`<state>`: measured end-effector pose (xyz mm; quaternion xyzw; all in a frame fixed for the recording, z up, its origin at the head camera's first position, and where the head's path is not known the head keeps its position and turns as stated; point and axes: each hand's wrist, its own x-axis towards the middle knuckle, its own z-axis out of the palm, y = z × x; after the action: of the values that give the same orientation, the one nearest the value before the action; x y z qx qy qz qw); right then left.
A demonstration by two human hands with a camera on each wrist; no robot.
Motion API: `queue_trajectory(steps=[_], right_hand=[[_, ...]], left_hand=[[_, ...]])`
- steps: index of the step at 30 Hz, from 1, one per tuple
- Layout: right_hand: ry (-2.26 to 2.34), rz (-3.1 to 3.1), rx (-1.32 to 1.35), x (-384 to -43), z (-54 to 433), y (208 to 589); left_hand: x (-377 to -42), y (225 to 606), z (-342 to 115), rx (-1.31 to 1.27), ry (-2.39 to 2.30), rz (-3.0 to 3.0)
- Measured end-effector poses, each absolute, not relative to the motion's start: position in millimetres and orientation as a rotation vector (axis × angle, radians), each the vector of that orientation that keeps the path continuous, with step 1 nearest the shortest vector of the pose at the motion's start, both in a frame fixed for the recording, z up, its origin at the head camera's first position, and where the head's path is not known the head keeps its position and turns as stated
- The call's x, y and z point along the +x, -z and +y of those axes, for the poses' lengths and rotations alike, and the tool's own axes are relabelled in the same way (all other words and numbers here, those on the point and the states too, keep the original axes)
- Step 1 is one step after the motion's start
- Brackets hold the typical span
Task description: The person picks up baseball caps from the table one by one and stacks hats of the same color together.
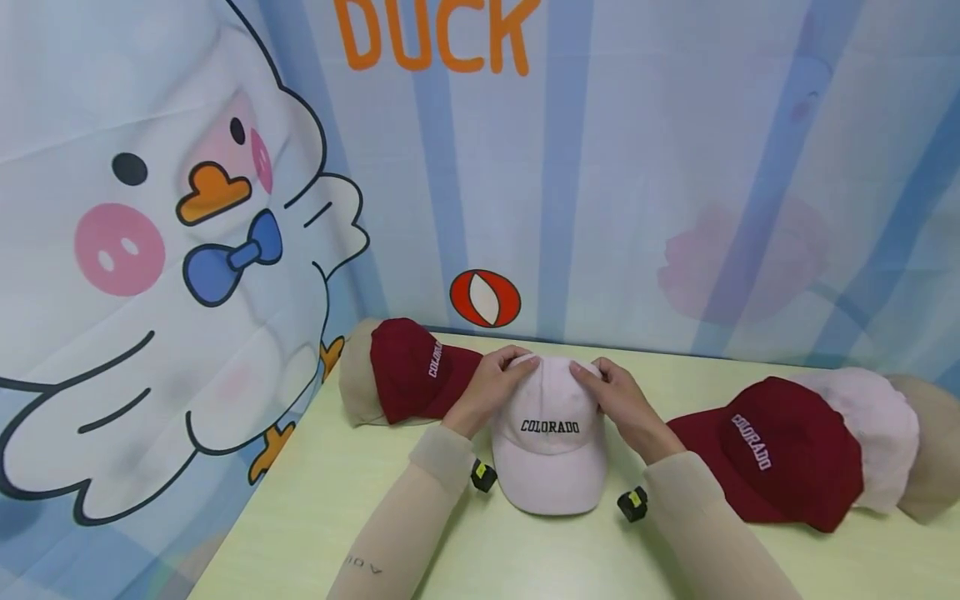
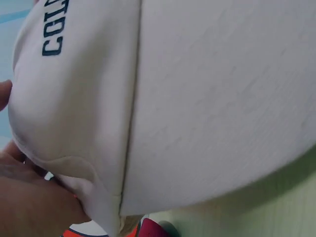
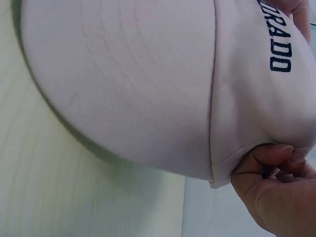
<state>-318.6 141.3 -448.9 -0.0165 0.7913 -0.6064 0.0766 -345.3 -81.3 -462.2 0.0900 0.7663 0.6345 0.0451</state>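
A pale pink baseball cap [image 1: 551, 475] with dark COLORADO lettering is held between both hands, its brim facing the person. My left hand [image 1: 489, 385] grips the left side of the crown, thumb in front and fingers behind. On the opposite side my right hand [image 1: 628, 404] pinches the crown's fabric between thumb and fingers. The right wrist view shows that right hand [image 3: 279, 195] bunching the cloth near the seam of the cap [image 3: 128, 94]. In the left wrist view the brim of the cap [image 2: 212, 103] fills most of the frame, with the left hand [image 2: 37, 200] at the crown's edge.
Behind the left hand, a dark red COLORADO cap [image 1: 405, 379] lies against a beige cap [image 1: 357, 379]. On the right, another dark red cap [image 1: 798, 454], a pale pink cap [image 1: 888, 433] and a beige cap [image 1: 933, 446] lie in a row. A printed curtain [image 1: 615, 183] borders the table [image 1: 300, 517].
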Motion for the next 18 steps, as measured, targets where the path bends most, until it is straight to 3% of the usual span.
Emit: queue_trajectory(steps=[18], right_hand=[[1.935, 2.247, 0.134, -341.1, 132.9, 461.5]], left_hand=[[-353.6, 471.2, -84.3, 0.147, -1.976, 2.368]])
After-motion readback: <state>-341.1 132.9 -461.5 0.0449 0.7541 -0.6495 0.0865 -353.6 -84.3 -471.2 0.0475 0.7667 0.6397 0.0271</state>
